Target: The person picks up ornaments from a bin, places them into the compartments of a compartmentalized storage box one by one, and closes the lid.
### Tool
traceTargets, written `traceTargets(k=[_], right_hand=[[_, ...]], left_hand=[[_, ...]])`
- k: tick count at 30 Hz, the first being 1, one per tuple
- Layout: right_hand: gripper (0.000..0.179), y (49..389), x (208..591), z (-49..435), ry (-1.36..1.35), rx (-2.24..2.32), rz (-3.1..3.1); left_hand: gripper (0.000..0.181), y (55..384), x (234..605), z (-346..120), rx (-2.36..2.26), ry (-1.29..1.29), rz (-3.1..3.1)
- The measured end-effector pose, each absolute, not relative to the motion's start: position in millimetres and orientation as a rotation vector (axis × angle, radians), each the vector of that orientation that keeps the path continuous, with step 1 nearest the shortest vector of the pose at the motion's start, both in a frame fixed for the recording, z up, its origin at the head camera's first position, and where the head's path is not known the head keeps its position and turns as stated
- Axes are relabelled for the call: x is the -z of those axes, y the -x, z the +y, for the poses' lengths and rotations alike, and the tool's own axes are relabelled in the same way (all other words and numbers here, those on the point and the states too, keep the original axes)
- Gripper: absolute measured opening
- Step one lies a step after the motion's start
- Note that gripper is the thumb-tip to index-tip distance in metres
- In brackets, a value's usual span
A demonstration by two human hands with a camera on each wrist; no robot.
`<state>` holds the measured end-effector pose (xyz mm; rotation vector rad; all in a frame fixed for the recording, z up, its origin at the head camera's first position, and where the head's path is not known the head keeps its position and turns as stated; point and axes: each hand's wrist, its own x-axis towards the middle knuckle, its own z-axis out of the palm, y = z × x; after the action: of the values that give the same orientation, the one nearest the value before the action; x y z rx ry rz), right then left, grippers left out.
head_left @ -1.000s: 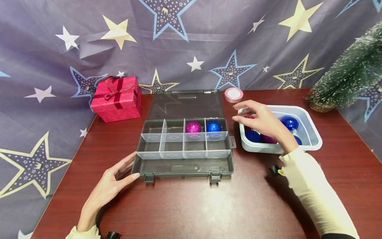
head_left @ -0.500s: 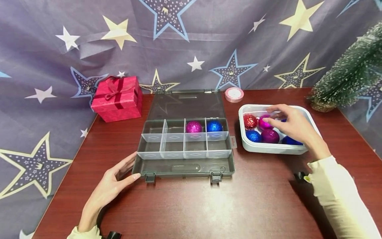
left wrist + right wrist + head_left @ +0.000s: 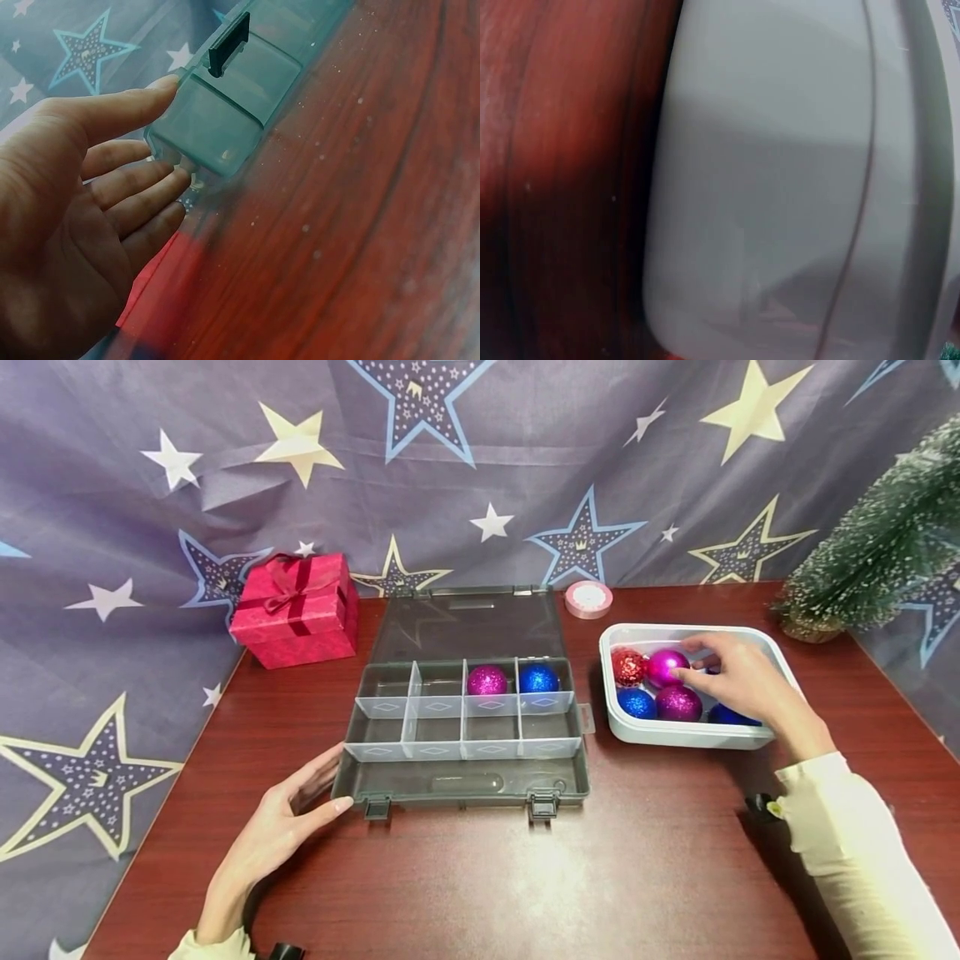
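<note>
My left hand [image 3: 281, 822] rests at the front left corner of a translucent grey divided organizer box [image 3: 461, 778], fingers fairly straight and thumb on its edge. The left wrist view shows this hand [image 3: 82, 217] against the box corner [image 3: 217, 124]. In the box's back row sit a glittery magenta ball [image 3: 487, 680] and a glittery blue ball [image 3: 538, 678]. My right hand [image 3: 742, 681] reaches into a white plastic tub [image 3: 690, 735], thumb and fingers apart, beside a shiny magenta ball [image 3: 666, 668]. The hand partly hides blue balls; contact is unclear. The right wrist view shows only the tub wall [image 3: 757, 165].
In the tub also lie a red ball [image 3: 628, 667], a blue glitter ball [image 3: 637, 702] and a magenta glitter ball [image 3: 678, 702]. A pink ribbon roll [image 3: 588, 599], a red gift box [image 3: 296, 610] and a small frosted tree [image 3: 873, 543] stand along the back.
My right hand has moved right from the tub's left edge into the tub, then shifted slightly right and lower, uncovering more of the shiny magenta ball. My left hand has stayed put.
</note>
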<state>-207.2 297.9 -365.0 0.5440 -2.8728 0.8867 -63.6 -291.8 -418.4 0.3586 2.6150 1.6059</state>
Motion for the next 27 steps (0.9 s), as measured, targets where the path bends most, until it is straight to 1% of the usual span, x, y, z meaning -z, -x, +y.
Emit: traceTargets(k=[6,15,23,27], right_hand=[[0.046,209.1,364.7,293.5,-0.521,-0.848,-2.949],[0.056,213.2,362.5,288.8,-0.536,-0.672,-3.01],[0.061,218.0,362.1,283.8,-0.458,-0.644,-3.074],[0.061,220.8,362.4,282.9,-0.436,-0.643,-3.103]], left_hand=[[0.068,64.3,418.6,-291.4,-1.624,-0.371,2.605],[0.067,63.8,418.2,-290.7,-1.634,-0.363,2.596],[0.068,64.3,418.4,-290.4,-1.634,-0.357,2.597],[0.068,64.3,418.5,-290.3,-1.628,-0.349,2.597]])
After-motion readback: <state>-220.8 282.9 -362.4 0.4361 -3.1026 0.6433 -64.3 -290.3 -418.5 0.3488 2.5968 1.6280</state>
